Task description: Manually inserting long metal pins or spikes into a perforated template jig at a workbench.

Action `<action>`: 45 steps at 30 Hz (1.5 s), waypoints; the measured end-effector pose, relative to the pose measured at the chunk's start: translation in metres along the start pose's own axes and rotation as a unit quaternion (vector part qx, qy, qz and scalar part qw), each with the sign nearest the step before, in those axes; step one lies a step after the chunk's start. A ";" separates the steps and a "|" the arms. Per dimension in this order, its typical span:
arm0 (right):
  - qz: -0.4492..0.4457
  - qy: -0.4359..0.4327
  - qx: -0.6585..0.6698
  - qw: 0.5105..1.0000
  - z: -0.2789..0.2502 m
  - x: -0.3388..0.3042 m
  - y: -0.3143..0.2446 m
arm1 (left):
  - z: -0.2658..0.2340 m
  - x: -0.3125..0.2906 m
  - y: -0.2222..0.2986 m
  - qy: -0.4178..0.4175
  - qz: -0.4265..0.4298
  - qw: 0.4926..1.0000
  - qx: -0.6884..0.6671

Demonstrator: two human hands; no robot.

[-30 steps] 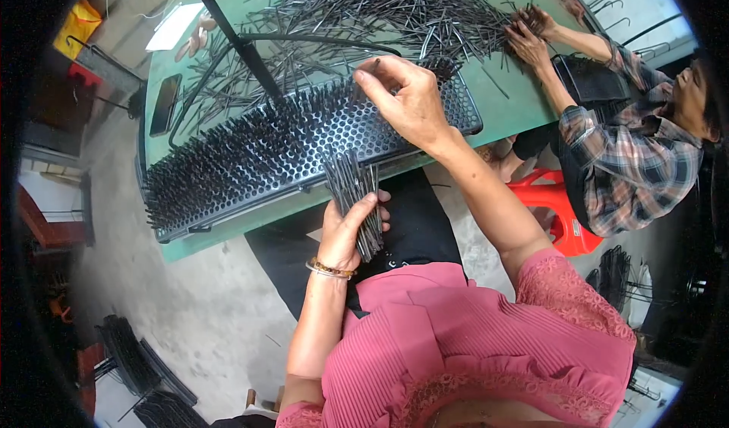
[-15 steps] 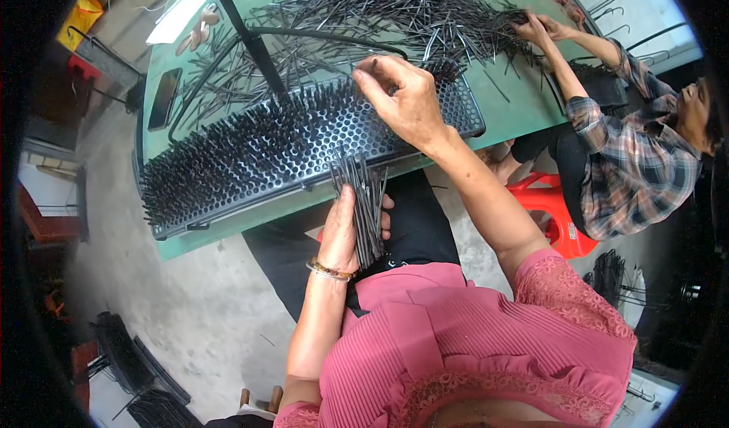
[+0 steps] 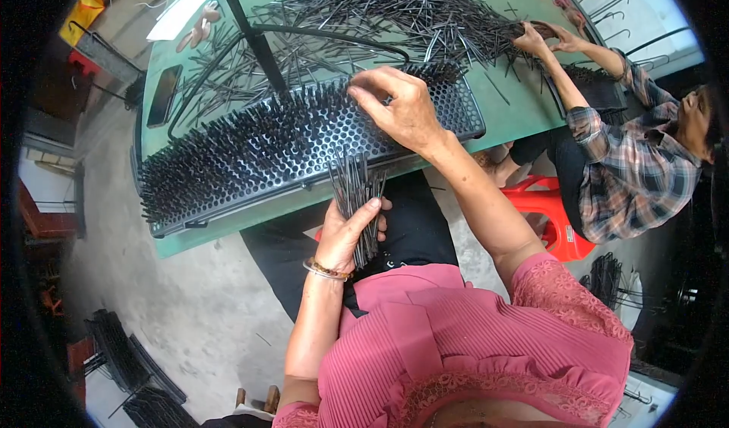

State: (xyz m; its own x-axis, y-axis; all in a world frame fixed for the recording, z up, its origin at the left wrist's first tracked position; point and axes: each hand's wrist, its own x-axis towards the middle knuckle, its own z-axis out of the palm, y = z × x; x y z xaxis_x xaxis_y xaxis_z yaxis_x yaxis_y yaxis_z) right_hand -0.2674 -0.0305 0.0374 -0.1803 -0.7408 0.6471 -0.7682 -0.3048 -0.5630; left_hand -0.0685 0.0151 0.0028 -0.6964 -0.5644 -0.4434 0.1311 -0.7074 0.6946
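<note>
My left hand [image 3: 343,234] is closed round a bundle of thin dark sticks [image 3: 351,181], its thumb lying across them. The bundle stands roughly upright over my lap, just off the near edge of a black perforated tray [image 3: 414,128]. Many short dark sticks [image 3: 228,151] stand upright in the tray's holes, densest at the left and along the back. Over the tray's right half is my right hand [image 3: 402,109], thumb and fingers bent together beside the back rows of sticks. What its fingertips pinch, if anything, is hidden.
A large heap of loose sticks [image 3: 395,10] covers the far side of the green table [image 3: 493,116]. A black metal post [image 3: 254,41] rises behind the tray. A phone [image 3: 164,97] lies at the left. At the right, another person [image 3: 630,154] handles sticks beside a red stool [image 3: 550,215].
My right hand has dipped slightly toward the tray and its fingertips have moved left. My left thumb has folded over the bundle. The other person's hands have shifted a little.
</note>
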 end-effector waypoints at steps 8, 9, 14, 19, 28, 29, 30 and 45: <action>0.022 -0.004 0.005 1.000 -0.002 -0.001 0.000 | -0.001 0.000 0.005 -0.023 -0.004 0.999 0.026; -0.011 0.000 -0.019 1.000 -0.002 -0.001 0.001 | -0.002 0.000 0.006 -0.023 -0.004 0.999 0.025; -0.067 0.005 -0.042 0.997 -0.002 -0.005 -0.002 | -0.004 0.000 0.007 -0.070 0.018 0.997 0.021; -0.046 -0.001 -0.068 0.997 0.000 -0.015 -0.002 | -0.003 -0.002 0.007 -0.076 0.028 0.996 0.039; 0.233 -0.294 0.221 0.900 -0.029 -0.012 -0.043 | -0.001 -0.006 0.010 -0.071 0.043 0.994 0.076; 0.281 -0.299 0.273 0.870 -0.025 -0.017 -0.039 | -0.001 -0.006 0.010 -0.082 0.051 0.992 0.087; 0.306 -0.277 0.338 0.846 -0.024 -0.021 -0.038 | -0.001 -0.005 0.010 -0.088 0.042 0.990 0.101; 0.175 -0.041 0.190 0.965 -0.020 0.012 -0.009 | 0.003 0.002 0.004 -0.051 -0.003 0.999 0.007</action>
State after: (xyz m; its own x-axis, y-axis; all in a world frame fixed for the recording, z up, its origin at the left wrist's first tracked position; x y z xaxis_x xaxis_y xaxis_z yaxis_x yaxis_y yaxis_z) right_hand -0.2753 -0.0252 0.0605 -0.3275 -0.8780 0.3492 -0.3855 -0.2133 -0.8977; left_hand -0.0713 0.0119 0.0065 -0.7657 -0.5131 -0.3880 0.1169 -0.7041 0.7004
